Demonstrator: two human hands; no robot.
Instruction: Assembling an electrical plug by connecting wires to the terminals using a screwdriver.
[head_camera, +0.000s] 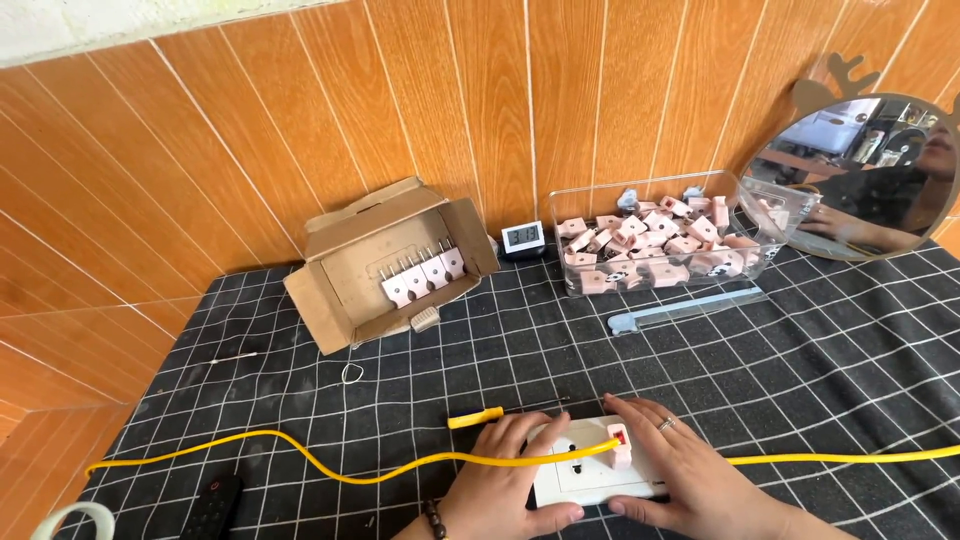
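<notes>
A white socket panel (585, 478) lies on the black checked cloth at the bottom centre. My left hand (505, 480) rests on its left side, thumb along the front edge. My right hand (690, 475) covers its right side, fingers touching a small pink plug (620, 447) with a red mark that sits in the panel. A yellow cable (300, 455) runs across the cloth and over the panel. A screwdriver with a yellow handle (478, 416) lies just behind my left hand.
An open cardboard box (330, 300) holds a row of pink plugs. A clear plastic tub (755, 250) is full of pink plugs. Also here: a small digital clock (523, 238), a grey clip bar (685, 308), a round mirror (870, 175), a black remote (215, 505).
</notes>
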